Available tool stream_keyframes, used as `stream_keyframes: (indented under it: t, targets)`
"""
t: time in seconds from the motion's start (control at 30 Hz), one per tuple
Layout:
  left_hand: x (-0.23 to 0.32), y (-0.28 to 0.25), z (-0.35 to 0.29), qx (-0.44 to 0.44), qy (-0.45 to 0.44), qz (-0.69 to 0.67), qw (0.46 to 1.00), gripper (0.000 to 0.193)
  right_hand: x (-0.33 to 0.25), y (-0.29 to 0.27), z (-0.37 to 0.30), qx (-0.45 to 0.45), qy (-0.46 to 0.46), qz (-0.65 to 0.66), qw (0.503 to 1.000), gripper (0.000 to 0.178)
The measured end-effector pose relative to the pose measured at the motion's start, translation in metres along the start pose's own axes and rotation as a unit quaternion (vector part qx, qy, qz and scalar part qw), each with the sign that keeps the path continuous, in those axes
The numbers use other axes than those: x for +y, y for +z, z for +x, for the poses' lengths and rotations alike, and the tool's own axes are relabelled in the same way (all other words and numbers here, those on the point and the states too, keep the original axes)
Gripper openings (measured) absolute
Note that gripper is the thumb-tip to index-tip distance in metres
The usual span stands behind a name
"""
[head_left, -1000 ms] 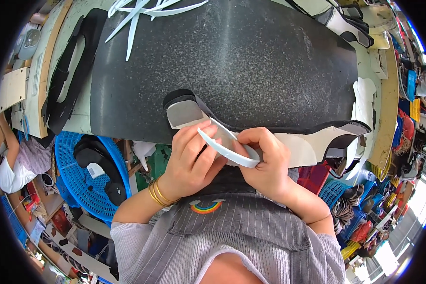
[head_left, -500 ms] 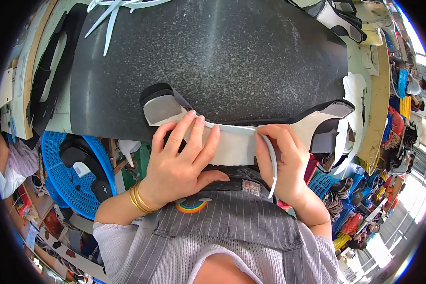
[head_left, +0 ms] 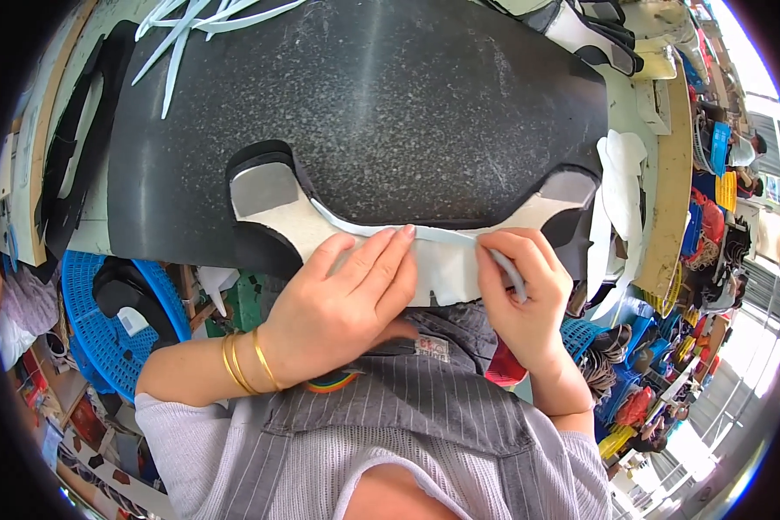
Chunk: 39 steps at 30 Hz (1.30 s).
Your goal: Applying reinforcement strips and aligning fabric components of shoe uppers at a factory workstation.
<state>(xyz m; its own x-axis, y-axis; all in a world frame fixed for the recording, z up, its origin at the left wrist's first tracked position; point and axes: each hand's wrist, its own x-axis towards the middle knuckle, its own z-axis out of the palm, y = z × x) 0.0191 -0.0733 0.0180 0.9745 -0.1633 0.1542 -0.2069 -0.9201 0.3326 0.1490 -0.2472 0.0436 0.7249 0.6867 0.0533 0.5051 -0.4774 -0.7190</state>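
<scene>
A curved shoe upper (head_left: 442,277), black with an off-white lining and grey patches at both ends, lies across the near part of the dark board. A pale, narrow strip (head_left: 364,230) runs along its inner curved edge. My left hand (head_left: 347,286) lies flat with fingers stretched out, their tips pressing on the strip near the middle of the curve. My right hand (head_left: 529,290) pinches the strip's loose part between thumb and fingers, just right of the left fingertips. The strip's tail curls inside the right palm, partly hidden.
The speckled dark board (head_left: 364,121) covers the tabletop. Loose pale strips (head_left: 178,56) lie at its far left. Black cut pieces (head_left: 65,165) sit left, white pieces (head_left: 620,186) right, and more shoe uppers (head_left: 594,35) far right. A blue basket (head_left: 160,334) holds black parts at lower left.
My left fingers have moved right along the strip, and more of it now lies along the curve at left. The right hand has curled the strip's tail up. The view has shifted slightly.
</scene>
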Motion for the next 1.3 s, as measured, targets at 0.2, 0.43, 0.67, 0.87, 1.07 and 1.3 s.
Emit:
stream_keyframes:
  t: [0.2, 0.43, 0.67, 0.87, 1.07, 1.3]
  targets:
    - [0.036, 0.009, 0.012, -0.004, -0.049, 0.132, 0.99, 0.09, 0.018, 0.005, -0.003, 0.053, 0.056, 0.083, 0.994, 0.013]
    - [0.049, 0.014, 0.033, 0.009, -0.073, 0.123, 0.99, 0.085, 0.024, 0.008, 0.011, 0.027, 0.096, 0.088, 0.991, 0.011]
    - [0.043, 0.014, 0.052, 0.008, -0.05, -0.042, 0.998, 0.079, 0.047, -0.016, 0.004, 0.029, 0.06, 0.066, 0.996, 0.011]
    - [0.056, 0.016, 0.069, 0.003, -0.076, -0.002, 0.997, 0.085, 0.058, -0.016, 0.015, 0.026, 0.102, 0.121, 0.987, 0.012]
    - [0.065, 0.022, 0.076, -0.02, -0.082, 0.096, 0.992, 0.086, 0.055, -0.029, 0.024, -0.011, 0.049, -0.032, 0.998, 0.014]
    - [0.072, 0.029, 0.074, -0.013, -0.068, 0.1, 0.993, 0.075, 0.065, -0.037, 0.027, -0.021, -0.022, 0.003, 1.0, 0.012]
